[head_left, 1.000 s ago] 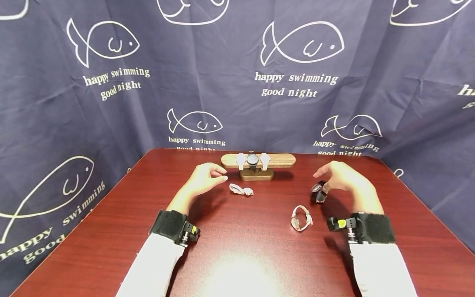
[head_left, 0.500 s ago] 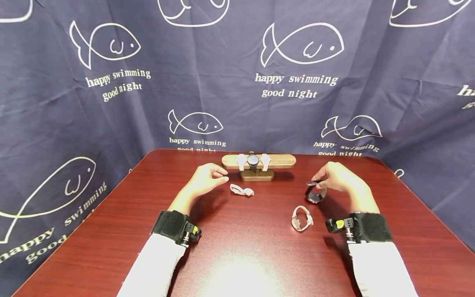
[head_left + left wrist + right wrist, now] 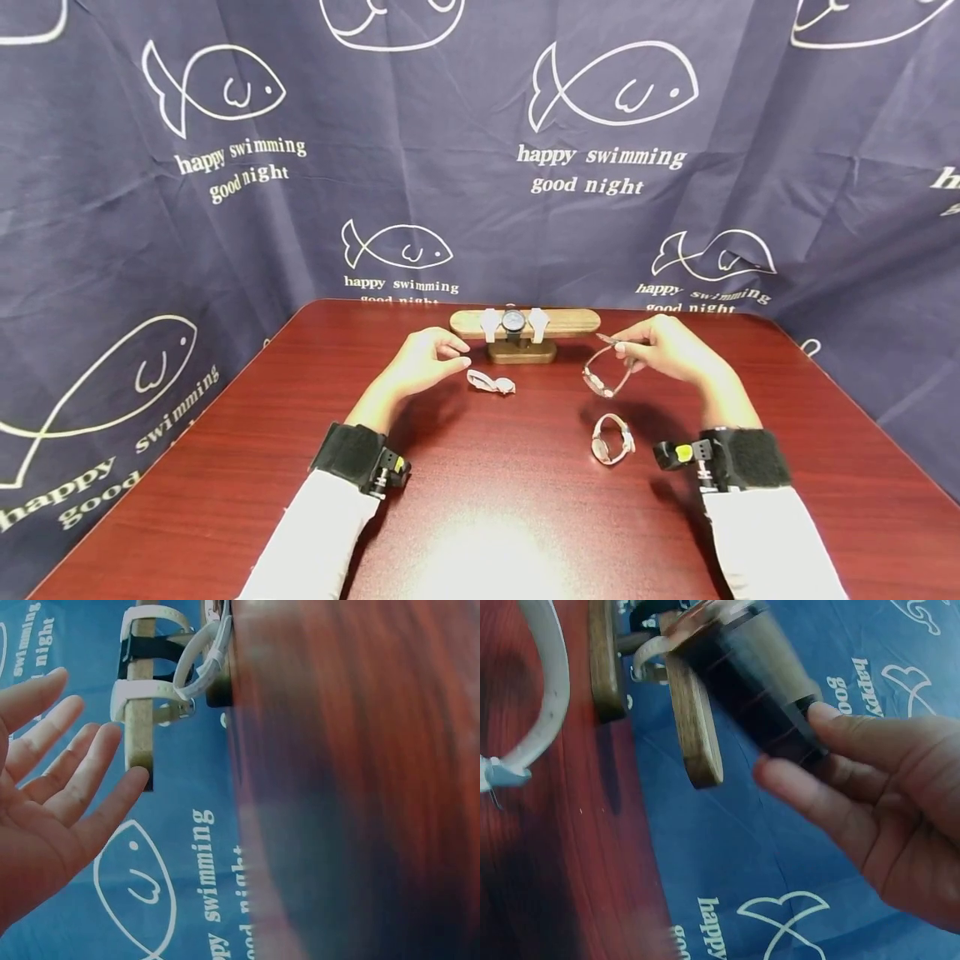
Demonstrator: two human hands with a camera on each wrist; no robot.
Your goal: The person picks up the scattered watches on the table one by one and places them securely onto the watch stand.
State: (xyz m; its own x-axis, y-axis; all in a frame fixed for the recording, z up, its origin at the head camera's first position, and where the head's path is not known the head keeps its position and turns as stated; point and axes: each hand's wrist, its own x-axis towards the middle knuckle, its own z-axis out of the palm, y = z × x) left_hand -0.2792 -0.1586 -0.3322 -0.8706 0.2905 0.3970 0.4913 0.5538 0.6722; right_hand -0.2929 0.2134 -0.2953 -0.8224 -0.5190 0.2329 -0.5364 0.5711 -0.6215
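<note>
My right hand [image 3: 673,350] pinches a dark-banded wristwatch [image 3: 742,690] between thumb and fingers at its strap, its case hanging below, right of the stand. A wooden watch stand [image 3: 572,322] carries a white watch [image 3: 490,324], a black watch [image 3: 513,322] and another white watch [image 3: 538,323] side by side. My left hand [image 3: 422,365] hovers by the stand's left end with relaxed fingers and holds nothing. A small white watch [image 3: 491,382] lies on the table just right of the left fingertips. Nearer me, a pale-strapped watch [image 3: 602,450] rests on its side.
The dark red table [image 3: 420,517] has a bright glare patch near its front. A blue fish-print curtain [image 3: 480,167] hangs right behind the table and along its sides. Wrist cameras on black bands [image 3: 750,457] sit on both forearms.
The right hand has lifted the dark watch off the table and carried it left and up toward the stand, turning it. The left hand has barely moved.
</note>
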